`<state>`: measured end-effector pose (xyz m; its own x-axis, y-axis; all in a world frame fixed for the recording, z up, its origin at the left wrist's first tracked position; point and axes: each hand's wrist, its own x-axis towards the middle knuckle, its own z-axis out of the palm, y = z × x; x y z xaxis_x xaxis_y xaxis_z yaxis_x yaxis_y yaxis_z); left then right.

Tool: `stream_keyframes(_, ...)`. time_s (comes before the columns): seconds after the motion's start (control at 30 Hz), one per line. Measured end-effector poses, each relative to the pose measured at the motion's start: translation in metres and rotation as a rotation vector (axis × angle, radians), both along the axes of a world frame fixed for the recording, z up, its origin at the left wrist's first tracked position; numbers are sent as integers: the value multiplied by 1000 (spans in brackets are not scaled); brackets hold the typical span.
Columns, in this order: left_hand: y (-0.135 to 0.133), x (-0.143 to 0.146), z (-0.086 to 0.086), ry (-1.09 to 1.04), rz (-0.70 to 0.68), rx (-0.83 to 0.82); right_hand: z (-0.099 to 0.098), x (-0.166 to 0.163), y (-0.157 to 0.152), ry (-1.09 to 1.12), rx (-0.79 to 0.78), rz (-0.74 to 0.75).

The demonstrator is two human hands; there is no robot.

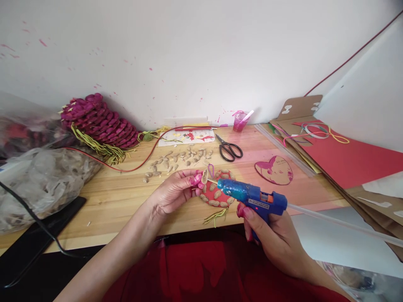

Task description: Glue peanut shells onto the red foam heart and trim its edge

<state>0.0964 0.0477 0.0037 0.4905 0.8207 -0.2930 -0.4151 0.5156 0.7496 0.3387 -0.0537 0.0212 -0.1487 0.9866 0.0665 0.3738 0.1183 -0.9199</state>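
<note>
My right hand point(273, 235) is wrapped round the handle of a blue glue gun point(255, 197), whose nozzle points left. A clear glue stick point(340, 222) juts from the gun's back. My left hand point(176, 188) pinches a pale seed shell point(204, 176) right at the nozzle tip. Below both lies a red round piece point(217, 195) partly covered with glued shells, with a purple loop on top and yellow strands hanging off the table edge.
Loose shells point(179, 159) are scattered on the wooden table point(126, 197). Black scissors point(229, 150), a pink heart cutout point(274, 170), a pink cup point(239, 121), a stack of magenta shell pieces point(97, 121), plastic bags point(40, 180) at left, red paper and cardboard point(346, 159) at right.
</note>
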Motion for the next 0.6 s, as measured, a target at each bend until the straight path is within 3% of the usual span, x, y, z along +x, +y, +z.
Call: stream_keyframes(0.6,-2,3,3,-21,32,-16,8,-5,0,-42,47,33)
